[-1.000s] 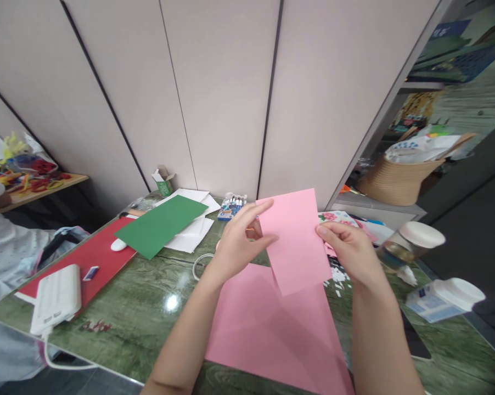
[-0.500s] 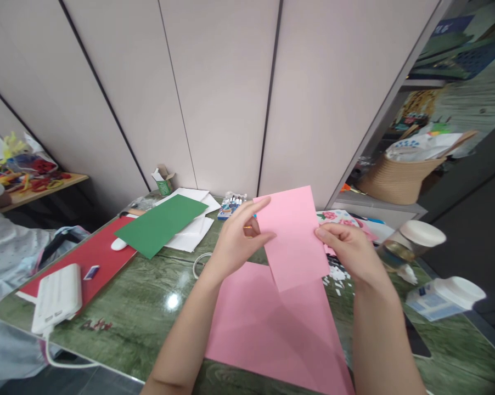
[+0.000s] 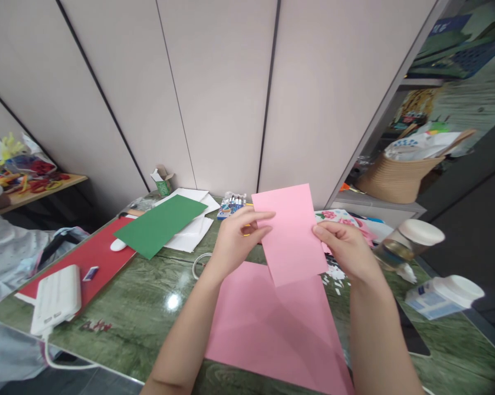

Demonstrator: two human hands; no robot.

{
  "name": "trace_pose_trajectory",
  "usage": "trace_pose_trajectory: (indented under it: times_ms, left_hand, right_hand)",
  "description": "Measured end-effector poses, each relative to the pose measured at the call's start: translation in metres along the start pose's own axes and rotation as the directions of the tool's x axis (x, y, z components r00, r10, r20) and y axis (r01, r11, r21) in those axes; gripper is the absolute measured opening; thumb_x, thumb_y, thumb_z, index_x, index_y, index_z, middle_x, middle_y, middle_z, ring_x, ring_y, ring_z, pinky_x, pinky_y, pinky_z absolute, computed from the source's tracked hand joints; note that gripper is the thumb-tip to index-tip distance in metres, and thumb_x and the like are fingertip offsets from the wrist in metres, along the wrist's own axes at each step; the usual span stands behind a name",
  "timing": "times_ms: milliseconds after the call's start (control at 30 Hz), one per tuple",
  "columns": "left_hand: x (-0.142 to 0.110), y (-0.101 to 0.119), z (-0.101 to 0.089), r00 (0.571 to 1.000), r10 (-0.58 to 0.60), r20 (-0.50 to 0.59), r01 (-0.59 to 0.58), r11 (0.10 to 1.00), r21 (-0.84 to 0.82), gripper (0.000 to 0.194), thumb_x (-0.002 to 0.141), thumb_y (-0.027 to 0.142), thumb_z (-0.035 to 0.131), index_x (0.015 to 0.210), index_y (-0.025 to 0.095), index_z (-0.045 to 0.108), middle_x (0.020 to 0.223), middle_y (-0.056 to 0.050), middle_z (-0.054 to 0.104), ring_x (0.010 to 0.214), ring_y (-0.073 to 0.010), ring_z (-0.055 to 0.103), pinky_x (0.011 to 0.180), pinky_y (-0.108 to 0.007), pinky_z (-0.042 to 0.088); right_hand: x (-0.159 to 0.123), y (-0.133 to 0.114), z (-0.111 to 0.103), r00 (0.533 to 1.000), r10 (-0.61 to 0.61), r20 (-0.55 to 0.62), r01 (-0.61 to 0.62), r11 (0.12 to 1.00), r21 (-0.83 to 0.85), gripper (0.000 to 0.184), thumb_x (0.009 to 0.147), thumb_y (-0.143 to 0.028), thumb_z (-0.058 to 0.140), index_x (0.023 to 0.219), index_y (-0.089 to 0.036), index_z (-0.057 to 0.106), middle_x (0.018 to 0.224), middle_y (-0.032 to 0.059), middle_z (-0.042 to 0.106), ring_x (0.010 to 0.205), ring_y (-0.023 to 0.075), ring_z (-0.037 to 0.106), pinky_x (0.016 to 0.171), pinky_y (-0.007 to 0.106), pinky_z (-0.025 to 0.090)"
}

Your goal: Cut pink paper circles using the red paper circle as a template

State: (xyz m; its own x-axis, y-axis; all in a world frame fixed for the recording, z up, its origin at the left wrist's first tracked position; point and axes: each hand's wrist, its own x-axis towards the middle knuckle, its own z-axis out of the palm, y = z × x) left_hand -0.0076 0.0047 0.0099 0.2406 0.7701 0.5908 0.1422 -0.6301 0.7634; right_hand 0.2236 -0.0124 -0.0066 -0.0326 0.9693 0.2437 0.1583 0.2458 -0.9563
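A folded piece of pink paper (image 3: 291, 236) is held up over the table, its lower left corner showing a second layer. My right hand (image 3: 342, 241) pinches its right edge between thumb and fingers. At the left edge, my left hand (image 3: 237, 238) has thumb and index finger apart, both tips over the front face of the paper; its other fingers are partly hidden. Below lies a larger sheet of pink paper (image 3: 272, 334) on the green table, partly shaded.
To the left lie green paper (image 3: 161, 225), white sheets (image 3: 190, 238), red paper (image 3: 103, 263) and a white power bank (image 3: 58, 299) with a cable. At right stand jars (image 3: 445, 296) near white paper scraps (image 3: 336, 274). A marker box (image 3: 231, 206) is at the back. Someone sits at far left (image 3: 12, 247).
My left index finger has come down the paper and the thumb slightly up, narrowing the gap between them. The paper has shifted slightly left; my right hand keeps its pinch.
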Motion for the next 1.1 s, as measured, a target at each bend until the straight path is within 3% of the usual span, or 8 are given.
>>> trace_pose_trajectory:
  times_ms: [100, 267, 367, 1100]
  left_hand:
    - [-0.001, 0.000, 0.001, 1.000, -0.021, -0.003, 0.021, 1.000, -0.007, 0.025, 0.079, 0.022, 0.059, 0.103, 0.023, 0.066, 0.086, -0.003, 0.055, 0.065, -0.0088, 0.047, 0.056, -0.021, 0.047]
    - [-0.003, 0.006, -0.003, 0.994, -0.060, 0.094, 0.062, 0.998, -0.012, 0.048, 0.075, 0.014, 0.061, 0.121, 0.028, 0.054, 0.110, -0.005, 0.051, 0.061, -0.0051, 0.041, 0.054, -0.020, 0.046]
    - [-0.004, 0.009, -0.004, 0.995, -0.051, 0.088, 0.053, 0.998, -0.016, 0.052, 0.074, 0.012, 0.061, 0.122, 0.029, 0.052, 0.117, -0.005, 0.050, 0.059, -0.0040, 0.041, 0.053, -0.019, 0.046]
    - [-0.002, 0.006, -0.005, 0.995, -0.074, 0.062, 0.073, 0.997, 0.009, 0.053, 0.073, 0.013, 0.063, 0.122, 0.030, 0.052, 0.114, -0.005, 0.050, 0.058, -0.0036, 0.040, 0.051, -0.020, 0.044]
  right_hand:
    - [0.000, 0.002, 0.002, 0.999, 0.006, -0.034, -0.004, 0.999, 0.043, 0.023, 0.077, -0.038, 0.062, 0.065, -0.018, 0.065, 0.063, -0.0007, 0.058, 0.060, 0.0143, 0.051, 0.057, 0.025, 0.040]
    - [-0.001, 0.005, 0.000, 0.997, 0.017, -0.076, -0.012, 0.998, 0.061, 0.019, 0.077, -0.037, 0.063, 0.071, -0.018, 0.067, 0.064, 0.0003, 0.059, 0.061, 0.0143, 0.052, 0.057, 0.025, 0.041]
    - [0.000, 0.005, -0.002, 0.998, 0.023, -0.064, -0.020, 0.999, 0.044, 0.019, 0.076, -0.036, 0.065, 0.071, -0.018, 0.067, 0.065, 0.0009, 0.059, 0.062, 0.0144, 0.052, 0.058, 0.025, 0.041]
    - [0.000, 0.005, -0.008, 1.000, 0.014, -0.003, -0.014, 1.000, -0.028, 0.025, 0.077, -0.037, 0.064, 0.061, -0.017, 0.063, 0.062, 0.0002, 0.054, 0.060, 0.0140, 0.047, 0.056, 0.026, 0.036]
